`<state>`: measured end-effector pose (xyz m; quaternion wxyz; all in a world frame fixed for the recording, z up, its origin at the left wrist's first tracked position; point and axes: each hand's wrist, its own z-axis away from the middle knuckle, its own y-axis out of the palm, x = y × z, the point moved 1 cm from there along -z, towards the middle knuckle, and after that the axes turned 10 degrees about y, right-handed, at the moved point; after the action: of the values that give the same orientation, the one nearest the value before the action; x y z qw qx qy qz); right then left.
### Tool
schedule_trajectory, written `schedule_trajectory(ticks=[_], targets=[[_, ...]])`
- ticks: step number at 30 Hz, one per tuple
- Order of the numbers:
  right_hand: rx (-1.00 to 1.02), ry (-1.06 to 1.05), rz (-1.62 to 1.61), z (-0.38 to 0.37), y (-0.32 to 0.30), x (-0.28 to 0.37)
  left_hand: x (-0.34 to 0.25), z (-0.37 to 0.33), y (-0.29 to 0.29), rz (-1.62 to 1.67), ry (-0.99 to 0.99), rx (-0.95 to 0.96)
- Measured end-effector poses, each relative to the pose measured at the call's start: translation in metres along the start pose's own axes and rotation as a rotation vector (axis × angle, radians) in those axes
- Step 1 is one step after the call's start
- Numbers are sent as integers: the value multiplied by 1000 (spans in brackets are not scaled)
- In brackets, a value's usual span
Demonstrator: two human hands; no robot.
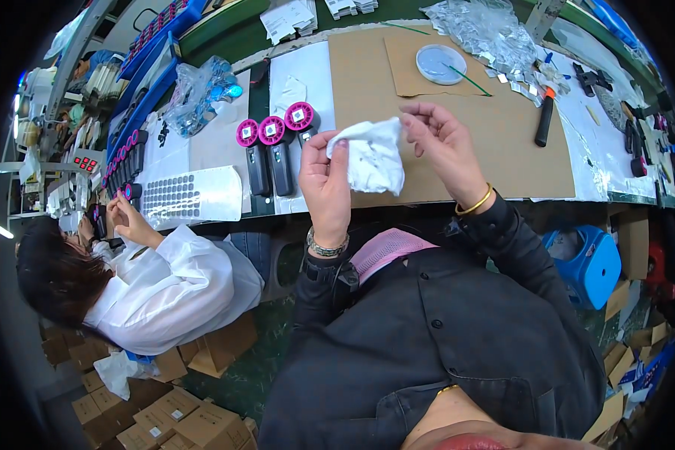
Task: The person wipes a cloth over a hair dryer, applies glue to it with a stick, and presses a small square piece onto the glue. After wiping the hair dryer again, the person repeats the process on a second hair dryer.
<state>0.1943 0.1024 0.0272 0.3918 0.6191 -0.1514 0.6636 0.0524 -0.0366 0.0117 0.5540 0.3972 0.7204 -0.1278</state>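
My left hand [327, 184] pinches a crumpled white cloth [375, 161] between thumb and fingers, holding it above the table's front edge. Small dark marks show on the cloth. By the cloth's upper right corner is my right hand [451, 154], its fingers loosely curled and apart; whether a fingertip touches the corner is hard to make out. Just left of my left hand lie three small handheld fans with round pink heads and dark handles, the nearest being a fan [300, 116] partly behind my fingers.
Brown cardboard [502, 157] covers the table before me, bearing a clear round dish [440, 64] with a green stick. A black-handled hammer [546, 116] lies right, below clear plastic bags [480, 30]. At left, a co-worker in a white shirt [180, 285] sits by a dotted sheet [191, 196].
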Motion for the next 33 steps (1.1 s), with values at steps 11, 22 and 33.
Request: schedule_trajectory(ticks=[11,22,33], targets=[[111,160,-81,1,0,-16,8,-5,7,72,-70,-117],[166,114,-163,10,12,-35,19,6,32,-53,59,-58],[170,249,-100,-11,-12,2,23,-14,35,-318,209,-162]])
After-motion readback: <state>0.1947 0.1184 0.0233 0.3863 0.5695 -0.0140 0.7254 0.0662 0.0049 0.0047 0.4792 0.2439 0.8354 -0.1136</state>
